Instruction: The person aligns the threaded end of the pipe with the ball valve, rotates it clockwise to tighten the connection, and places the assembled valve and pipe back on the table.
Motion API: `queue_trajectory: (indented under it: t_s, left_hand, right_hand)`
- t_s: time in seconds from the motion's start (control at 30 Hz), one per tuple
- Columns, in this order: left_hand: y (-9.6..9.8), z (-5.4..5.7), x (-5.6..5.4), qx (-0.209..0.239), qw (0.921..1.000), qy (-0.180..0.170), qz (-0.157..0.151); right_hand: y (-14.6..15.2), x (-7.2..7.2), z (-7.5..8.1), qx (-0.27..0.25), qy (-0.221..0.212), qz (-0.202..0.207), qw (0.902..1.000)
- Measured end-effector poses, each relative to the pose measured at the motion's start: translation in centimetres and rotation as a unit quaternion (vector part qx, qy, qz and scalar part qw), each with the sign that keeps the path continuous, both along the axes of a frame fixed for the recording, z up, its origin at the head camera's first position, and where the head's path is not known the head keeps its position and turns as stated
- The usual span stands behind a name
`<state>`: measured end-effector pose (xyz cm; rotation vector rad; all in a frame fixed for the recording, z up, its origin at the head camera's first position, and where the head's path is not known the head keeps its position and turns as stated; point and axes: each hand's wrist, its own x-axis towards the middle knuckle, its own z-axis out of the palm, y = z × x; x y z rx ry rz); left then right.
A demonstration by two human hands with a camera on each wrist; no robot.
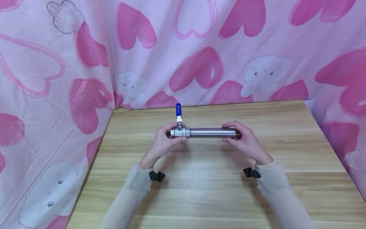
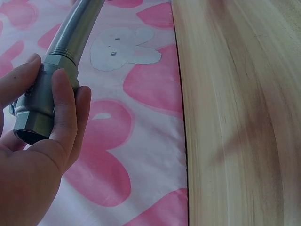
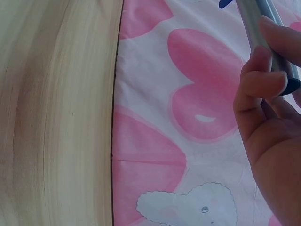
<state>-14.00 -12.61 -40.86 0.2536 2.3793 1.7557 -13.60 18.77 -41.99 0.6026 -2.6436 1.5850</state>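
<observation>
A metal ball valve (image 1: 179, 132) with a blue lever handle (image 1: 178, 110) is joined to a straight steel pipe (image 1: 210, 133). The assembly lies level from left to right, held up over the table. My left hand (image 1: 164, 141) grips the valve body, thumb on the near side and fingers on the far side. In the left wrist view the valve's hexagonal open end (image 2: 34, 126) faces the palm. At the other end, my right hand (image 1: 246, 140) pinches the pipe between thumb and fingers. The pipe's dark open end (image 3: 292, 86) shows beside the fingers in the right wrist view.
Beneath both hands is a wood-grain table (image 1: 206, 194). A pink curtain (image 1: 160, 60) with hearts and white animal faces hangs along its back and sides. Small black wrist cameras (image 1: 157, 176) are worn at both sleeves.
</observation>
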Motion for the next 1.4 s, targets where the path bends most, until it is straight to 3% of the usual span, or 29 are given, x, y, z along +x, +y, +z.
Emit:
queue_trajectory:
  t_s: [1.4]
  left_hand:
    - [-0.08,-0.06,0.00,0.006,0.9999,0.005,-0.007]
  right_hand:
    - [0.10,-0.21,-0.38,0.006,-0.008,-0.001,1.0000]
